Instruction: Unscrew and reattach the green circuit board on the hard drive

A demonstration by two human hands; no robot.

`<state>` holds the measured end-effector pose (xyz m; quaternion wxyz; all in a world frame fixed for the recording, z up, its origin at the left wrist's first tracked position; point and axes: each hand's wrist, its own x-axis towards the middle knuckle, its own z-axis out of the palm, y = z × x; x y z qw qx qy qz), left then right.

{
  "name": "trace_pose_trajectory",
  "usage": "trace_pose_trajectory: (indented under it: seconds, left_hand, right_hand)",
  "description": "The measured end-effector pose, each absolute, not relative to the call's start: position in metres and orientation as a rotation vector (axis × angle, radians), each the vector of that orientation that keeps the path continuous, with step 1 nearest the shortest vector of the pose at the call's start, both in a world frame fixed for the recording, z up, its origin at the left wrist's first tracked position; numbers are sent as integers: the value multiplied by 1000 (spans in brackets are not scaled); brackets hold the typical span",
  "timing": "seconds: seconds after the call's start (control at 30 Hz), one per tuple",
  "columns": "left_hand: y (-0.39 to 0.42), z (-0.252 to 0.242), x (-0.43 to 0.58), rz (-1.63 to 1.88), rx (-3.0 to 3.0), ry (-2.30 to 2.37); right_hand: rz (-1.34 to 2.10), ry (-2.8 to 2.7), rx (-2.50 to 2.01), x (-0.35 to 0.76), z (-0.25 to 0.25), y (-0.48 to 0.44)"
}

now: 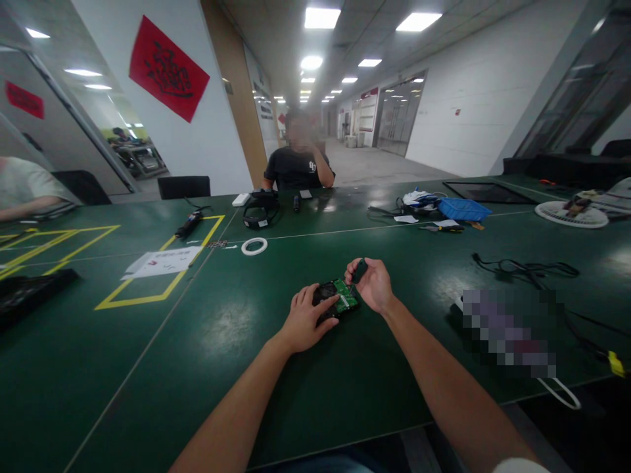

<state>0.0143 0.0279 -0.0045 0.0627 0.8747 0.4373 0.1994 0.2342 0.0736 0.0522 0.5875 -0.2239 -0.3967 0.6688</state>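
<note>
A small black device with a green circuit board (341, 297) lies on the dark green table (236, 341) in front of me. My left hand (308, 320) rests on its left side, fingers pressed down on it. My right hand (373, 282) hovers at the device's right end, fingers closed round a small dark tool or part (360, 269) that I cannot name.
A white tape ring (254, 246), a paper sheet (165, 261) inside yellow floor-tape lines, a black tool (189, 225), headphones (259, 213), a blue tray (464, 209) and black cables (525, 268) lie on the table. A person in a black shirt (298, 167) sits opposite; another person's arm (27, 197) at far left.
</note>
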Motion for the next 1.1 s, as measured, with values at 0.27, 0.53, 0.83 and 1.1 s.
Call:
trace_pose_trajectory:
  seconds: [0.27, 0.53, 0.83, 1.1]
  left_hand:
    - [27, -4, 15, 605, 2653, 1319]
    - [27, -5, 15, 621, 2645, 1317]
    - [26, -4, 16, 617, 2642, 1330]
    - [27, -4, 15, 601, 2641, 1326]
  right_hand:
    - [1425, -1196, -615, 244, 56, 73]
    - [1354, -1141, -592, 240, 55, 75]
    - [1407, -1112, -593, 241, 60, 73]
    - [999, -1549, -851, 261, 70, 73]
